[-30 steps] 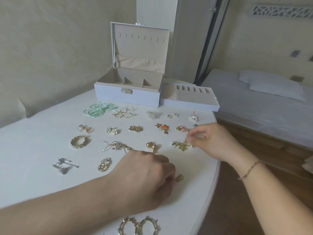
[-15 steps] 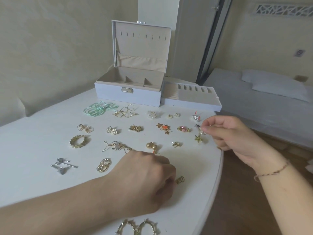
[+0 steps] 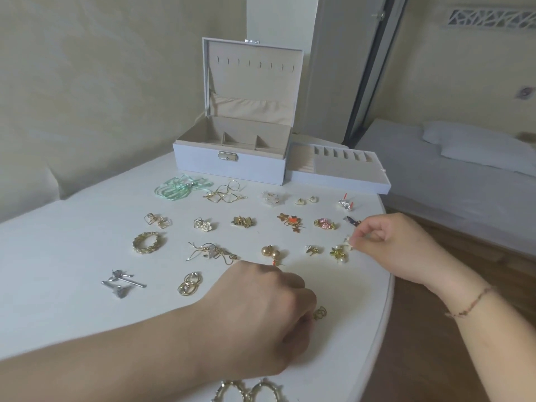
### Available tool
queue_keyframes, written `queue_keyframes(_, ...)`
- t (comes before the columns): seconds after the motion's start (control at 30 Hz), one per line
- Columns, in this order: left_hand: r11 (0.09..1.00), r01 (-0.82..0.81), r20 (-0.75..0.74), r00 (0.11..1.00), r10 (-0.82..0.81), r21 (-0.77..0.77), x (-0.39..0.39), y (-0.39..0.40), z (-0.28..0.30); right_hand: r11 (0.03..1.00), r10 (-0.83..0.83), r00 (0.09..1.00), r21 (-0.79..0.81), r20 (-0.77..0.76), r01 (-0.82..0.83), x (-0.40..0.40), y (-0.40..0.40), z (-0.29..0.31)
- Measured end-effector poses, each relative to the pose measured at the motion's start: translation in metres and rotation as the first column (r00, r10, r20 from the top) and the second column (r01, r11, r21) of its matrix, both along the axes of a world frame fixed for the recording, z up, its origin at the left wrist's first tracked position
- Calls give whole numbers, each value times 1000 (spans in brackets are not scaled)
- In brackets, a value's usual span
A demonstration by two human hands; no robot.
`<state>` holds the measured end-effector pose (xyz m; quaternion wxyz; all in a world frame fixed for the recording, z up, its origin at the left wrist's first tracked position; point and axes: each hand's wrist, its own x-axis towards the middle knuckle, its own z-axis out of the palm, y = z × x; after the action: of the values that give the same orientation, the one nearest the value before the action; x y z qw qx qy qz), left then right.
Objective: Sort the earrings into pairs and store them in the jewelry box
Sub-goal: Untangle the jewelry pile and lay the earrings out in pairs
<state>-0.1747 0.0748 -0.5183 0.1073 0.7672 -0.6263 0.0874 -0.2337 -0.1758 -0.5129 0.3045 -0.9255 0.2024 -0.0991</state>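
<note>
Since half a second ago the right hand point(image 3: 388, 250) has dropped from above the table's right edge to the gold flower earring point(image 3: 338, 253), which now lies on the white table point(image 3: 58, 256) just right of the small gold stud point(image 3: 313, 250); the left hand point(image 3: 261, 311) has not shifted.

Beyond the table a bed with a pillow point(image 3: 470, 146) fills the right side, and a dark door frame point(image 3: 368, 68) rises behind. At the table's far edge the jewelry box point(image 3: 232, 166) stands with its lid upright and its beige compartments bare; its drawer tray point(image 3: 342, 175) sits just beside it on the right. Nothing lies between the hands and the box except the rows of earrings.

From the lower left, the left forearm crosses the table, its hand curled knuckles-up, fingertips touching a small gold earring point(image 3: 320, 312); whether they pinch it I cannot tell. Coming in from the right, the other hand has its fingers bent, thumb and forefinger pinching something small and pale by the flower earring.

Paired earrings lie in loose rows: green ribbon loops point(image 3: 174, 190), a gold chain hoop point(image 3: 148, 242), silver bars point(image 3: 123, 282), gold balls point(image 3: 271, 252). Two gold hoops point(image 3: 249, 393) sit at the near edge.
</note>
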Motion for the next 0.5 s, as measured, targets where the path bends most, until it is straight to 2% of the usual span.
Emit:
queue_keyframes(0.4,998,53,26,998,-54,19,-2,2,0,994,48,997,-102,56,-42,-10,10,-4)
queue_keyframes(0.5,996,35,85,996,-42,85,2,2,16,979,22,999,-202,49,-12,-12,19,0)
